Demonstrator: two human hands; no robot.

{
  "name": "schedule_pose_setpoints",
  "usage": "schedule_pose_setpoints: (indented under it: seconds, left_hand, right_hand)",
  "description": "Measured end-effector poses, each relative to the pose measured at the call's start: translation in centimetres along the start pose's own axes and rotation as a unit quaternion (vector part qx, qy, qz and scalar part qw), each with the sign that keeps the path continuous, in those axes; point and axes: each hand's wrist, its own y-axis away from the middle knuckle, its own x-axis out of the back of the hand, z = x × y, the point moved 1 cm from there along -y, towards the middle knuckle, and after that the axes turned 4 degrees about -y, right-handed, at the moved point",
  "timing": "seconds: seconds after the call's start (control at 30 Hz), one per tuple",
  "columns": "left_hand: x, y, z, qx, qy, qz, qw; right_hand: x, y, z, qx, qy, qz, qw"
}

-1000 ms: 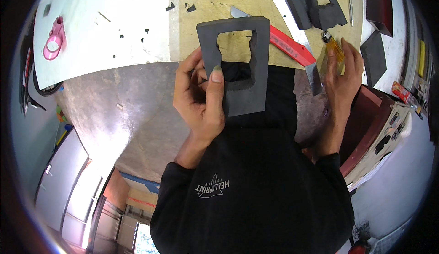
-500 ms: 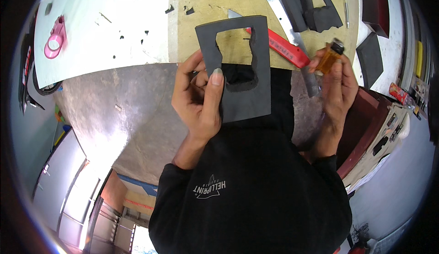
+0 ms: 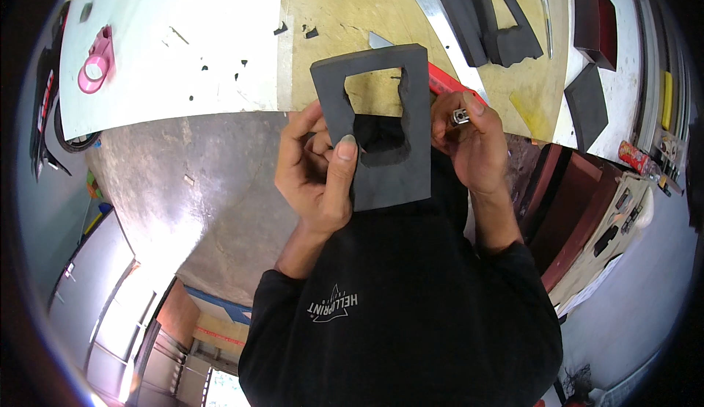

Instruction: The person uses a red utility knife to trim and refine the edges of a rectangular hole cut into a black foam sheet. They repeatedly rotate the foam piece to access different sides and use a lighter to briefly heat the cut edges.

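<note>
My left hand grips a dark grey foam block by its left edge, the thumb lying over the front. A large irregular opening is cut through the foam, with rough inner edges. Close to the foam's right edge, my right hand is closed around a lighter. Its metal top shows between thumb and fingers, while the orange body is mostly hidden in the hand. I cannot make out a flame. Beyond the foam, a red-handled cutter lies on the table, partly covered by the foam and my right hand.
A metal ruler and dark foam offcuts lie on the tan board. Farther right are a dark red box and a flat dark foam piece. A pink tape dispenser rests on the white tabletop at left.
My right hand has moved left with the lighter, to beside the foam's right edge, and turned so the lighter's top faces me. The foam sits slightly lower in view, still in my left hand.
</note>
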Motion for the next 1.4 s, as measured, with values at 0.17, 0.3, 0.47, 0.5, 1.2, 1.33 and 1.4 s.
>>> schedule_pose_setpoints:
  seconds: [0.17,0.3,0.47,0.5,1.2,1.33,1.4]
  left_hand:
    - [0.6,0.2,0.0,0.0,0.005,-0.005,1.0]
    - [0.2,-0.1,1.2,0.013,0.026,-0.01,1.0]
    - [-0.5,0.3,1.8,-0.015,0.013,-0.009,1.0]
    - [-0.5,0.4,1.9,-0.02,0.012,-0.016,1.0]
    - [-0.3,0.7,1.7,0.026,0.025,-0.043,0.998]
    - [-0.3,0.4,1.6,0.0,0.019,-0.048,0.999]
    - [-0.6,0.4,1.8,-0.004,0.024,-0.041,0.999]
  right_hand:
    - [-1.3,-0.6,0.2,-0.004,-0.052,0.018,0.998]
    - [-2.9,-1.3,1.3,-0.044,-0.101,0.028,0.994]
    - [-4.3,-2.6,1.3,-0.053,-0.078,-0.1,0.99]
    - [-4.4,-3.1,1.7,-0.051,-0.127,-0.134,0.982]
    - [-5.3,-3.1,2.2,-0.076,-0.252,-0.142,0.954]
    - [-5.6,-2.6,2.0,-0.086,-0.226,-0.079,0.967]
    - [-4.4,-3.6,2.4,-0.006,-0.172,-0.18,0.968]
